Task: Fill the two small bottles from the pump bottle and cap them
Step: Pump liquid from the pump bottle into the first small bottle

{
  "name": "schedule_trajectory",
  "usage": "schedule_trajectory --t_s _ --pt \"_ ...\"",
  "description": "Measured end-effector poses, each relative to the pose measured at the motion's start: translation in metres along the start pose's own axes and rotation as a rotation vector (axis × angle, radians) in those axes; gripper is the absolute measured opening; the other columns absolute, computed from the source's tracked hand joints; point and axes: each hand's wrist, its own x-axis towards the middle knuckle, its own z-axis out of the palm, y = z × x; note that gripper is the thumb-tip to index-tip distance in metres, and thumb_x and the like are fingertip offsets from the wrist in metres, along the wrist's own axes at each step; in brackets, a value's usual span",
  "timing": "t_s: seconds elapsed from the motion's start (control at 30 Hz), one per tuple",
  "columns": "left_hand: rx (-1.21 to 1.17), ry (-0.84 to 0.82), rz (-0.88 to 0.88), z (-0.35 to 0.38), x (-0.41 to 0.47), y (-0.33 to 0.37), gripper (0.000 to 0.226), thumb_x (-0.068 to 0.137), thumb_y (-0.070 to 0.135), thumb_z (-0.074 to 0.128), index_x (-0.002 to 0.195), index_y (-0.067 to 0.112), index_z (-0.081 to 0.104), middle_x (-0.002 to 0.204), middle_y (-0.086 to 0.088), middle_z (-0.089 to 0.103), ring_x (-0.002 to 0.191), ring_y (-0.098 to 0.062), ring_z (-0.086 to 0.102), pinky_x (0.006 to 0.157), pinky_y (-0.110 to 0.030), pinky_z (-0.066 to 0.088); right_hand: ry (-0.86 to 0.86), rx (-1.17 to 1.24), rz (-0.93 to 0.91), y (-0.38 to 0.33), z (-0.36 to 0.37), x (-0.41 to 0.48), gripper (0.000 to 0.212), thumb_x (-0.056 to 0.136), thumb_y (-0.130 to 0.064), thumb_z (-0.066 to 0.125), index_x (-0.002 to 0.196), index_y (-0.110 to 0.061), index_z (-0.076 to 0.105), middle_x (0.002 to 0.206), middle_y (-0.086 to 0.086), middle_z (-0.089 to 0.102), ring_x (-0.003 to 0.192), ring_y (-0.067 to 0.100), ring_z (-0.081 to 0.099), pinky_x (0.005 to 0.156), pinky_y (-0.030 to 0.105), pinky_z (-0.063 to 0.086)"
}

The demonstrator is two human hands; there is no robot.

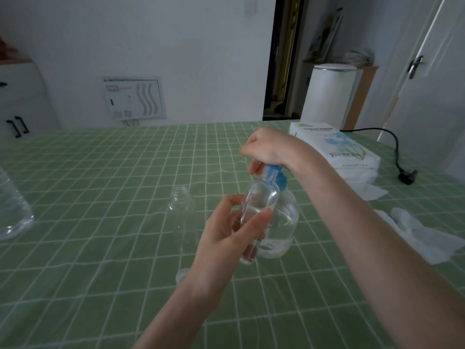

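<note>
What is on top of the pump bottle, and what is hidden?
The right hand grips the blue pump head atop the pump bottle. The hand covers the head's top; the spout's tip, behind the small bottle in the left hand, cannot be made out.

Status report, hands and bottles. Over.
Left hand grips small clear bottle at the nozzle. Right hand curled over blue pump head of round clear pump bottle. Second small clear bottle stands uncapped, left. No obstruction.

My desk (100,172), clothed in green check, faces a pale wall (176,46) with a white panel (134,98) set low. Far left stands a white cabinet (22,102); far right, a dark doorway (281,71) and white door (427,84).
</note>
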Motion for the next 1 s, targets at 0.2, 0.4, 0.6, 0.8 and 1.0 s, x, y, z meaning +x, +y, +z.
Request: schedule_trajectory --t_s 0.2,0.4,0.6,0.8,1.0 --pt "-0.016 -0.008 -0.022 -0.001 -0.002 0.000 0.024 0.073 0.038 0.066 0.093 0.025 0.064 0.077 -0.005 0.064 0.065 -0.018 0.053 0.051 -0.018 0.044 -0.017 -0.017 0.031 0.003 0.005 -0.001 0.040 0.095 -0.029 0.047 0.126 -0.005 0.055 0.109 0.013 0.068 0.103 0.027 0.063 0.093 0.036 0.045" --pt "-0.016 0.014 -0.031 0.000 -0.002 0.000 0.028 0.072 0.038 0.066 0.095 0.023 0.063 0.080 -0.008 0.065 0.066 -0.019 0.053 0.050 -0.019 0.043 0.002 -0.034 0.038 0.001 0.005 -0.002 0.039 0.095 -0.028 0.046 0.125 -0.005 0.056 0.109 0.013 0.069 0.100 0.027 0.065 0.082 0.033 0.045" --pt "-0.022 0.002 -0.033 0.001 -0.001 0.001 0.031 0.072 0.039 0.066 0.099 0.025 0.062 0.080 -0.001 0.070 0.065 -0.010 0.062 0.052 -0.019 0.045 -0.001 -0.039 0.031 -0.004 -0.003 -0.004 0.036 0.096 -0.027 0.048 0.121 -0.004 0.059 0.099 0.011 0.073 0.097 0.027 0.069 0.074 0.030 0.047" --pt "-0.039 -0.001 -0.045 0.000 -0.002 0.001 0.025 0.072 0.040 0.066 0.094 0.029 0.063 0.080 0.002 0.071 0.066 -0.008 0.063 0.051 -0.016 0.045 -0.044 -0.085 0.023 -0.005 -0.001 -0.004 0.037 0.095 -0.027 0.049 0.121 -0.003 0.060 0.108 0.014 0.070 0.103 0.027 0.066 0.098 0.037 0.045" --pt "-0.014 0.001 -0.054 0.001 -0.003 -0.001 0.020 0.071 0.041 0.066 0.088 0.030 0.063 0.081 -0.001 0.071 0.064 -0.008 0.061 0.050 -0.015 0.044 -0.057 -0.054 0.035 0.002 0.004 -0.003 0.037 0.096 -0.025 0.049 0.124 -0.001 0.057 0.112 0.016 0.067 0.104 0.030 0.064 0.099 0.042 0.046"
